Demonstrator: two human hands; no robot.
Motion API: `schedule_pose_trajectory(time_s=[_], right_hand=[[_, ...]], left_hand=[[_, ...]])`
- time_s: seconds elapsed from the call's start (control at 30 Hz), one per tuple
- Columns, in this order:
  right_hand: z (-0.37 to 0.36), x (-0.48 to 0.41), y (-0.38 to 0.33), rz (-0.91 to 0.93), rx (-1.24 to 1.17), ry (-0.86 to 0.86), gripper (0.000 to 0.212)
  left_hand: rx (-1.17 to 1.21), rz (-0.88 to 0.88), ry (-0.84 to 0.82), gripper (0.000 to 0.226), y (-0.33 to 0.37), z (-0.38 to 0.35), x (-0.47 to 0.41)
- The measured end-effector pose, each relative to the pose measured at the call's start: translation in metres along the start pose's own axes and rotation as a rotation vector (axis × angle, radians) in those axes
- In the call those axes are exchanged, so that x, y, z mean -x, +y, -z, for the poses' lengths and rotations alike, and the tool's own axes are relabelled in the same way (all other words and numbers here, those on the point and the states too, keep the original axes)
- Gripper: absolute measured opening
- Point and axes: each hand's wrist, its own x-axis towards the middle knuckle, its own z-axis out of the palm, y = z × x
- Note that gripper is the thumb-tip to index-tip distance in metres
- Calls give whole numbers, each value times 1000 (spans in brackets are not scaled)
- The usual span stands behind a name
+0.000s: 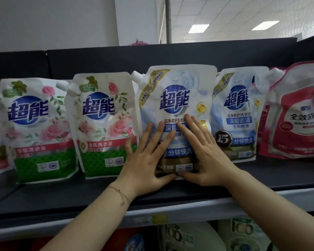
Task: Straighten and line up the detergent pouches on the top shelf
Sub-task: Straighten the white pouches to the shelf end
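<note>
1. Both hands are flat on the front of the centre blue pouch [176,98] on the top shelf [261,180]. Left hand [149,160] is spread wide, fingers up the face, thumb at the bottom edge. Right hand [205,153] does the same, its fingers overlapping the left's. Neither grips; palms only press.
2. That pouch stands upright, forward of and taller in frame than its neighbours: the second blue pouch [237,113] just right, the rose pouch [101,124] just left, touching or nearly so.
3. Another rose pouch [38,127] stands further left; the red pouch [294,113] at far right leans.
4. Handling, my guess: liquid-filled soft film, heavy at the base, floppy on top, slick surface. Pushing high will likely fold it.
5. Better hold: low on both side edges near the gusset, then slide back into line.
</note>
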Motion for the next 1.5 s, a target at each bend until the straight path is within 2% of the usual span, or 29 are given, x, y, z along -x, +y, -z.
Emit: schedule_pose_trajectory(time_s=[0.13, 0.33, 0.53, 0.73, 0.97, 1.03, 1.07, 1.17, 1.23, 1.33, 1.4, 1.5], right_hand=[[0, 1, -3, -2, 9, -14, 114], [-2, 0, 1, -45, 79, -45, 116], [-6, -6, 0, -142, 250, -138, 115], [-8, -13, 1, -186, 295, -242, 116], [7, -24, -2, -182, 293, -379, 121], [19, -22, -5, -139, 255, -402, 119], [26, -18, -6, -107, 233, -387, 114], [43, 3, -1, -22, 190, -294, 90], [51, 19, 6, -7, 202, -246, 73], [60, 38, 24, -43, 242, -204, 62], [68, 48, 40, -128, 242, -170, 62], [79, 59, 66, -278, 222, -105, 69]], left_hand=[[55, -20, -20, 104, 1, 4, 2], [10, -16, -37, 96, -1, 1, 2], [-18, 66, -101, 108, -1, -4, 0], [-38, 170, -316, 103, -3, -1, -6], [-107, 129, -432, 122, -3, 26, -20], [-65, 126, -381, 114, -1, 35, -20], [-37, 119, -303, 104, 1, 40, -19], [-3, -9, 39, 54, 10, 46, -20], [-38, -128, 172, 37, 21, 45, -28], [-57, -290, 197, 32, 48, 40, -48], [-60, -362, 138, 31, 68, 35, -63], [-60, -331, 0, 36, 95, 22, -85]])
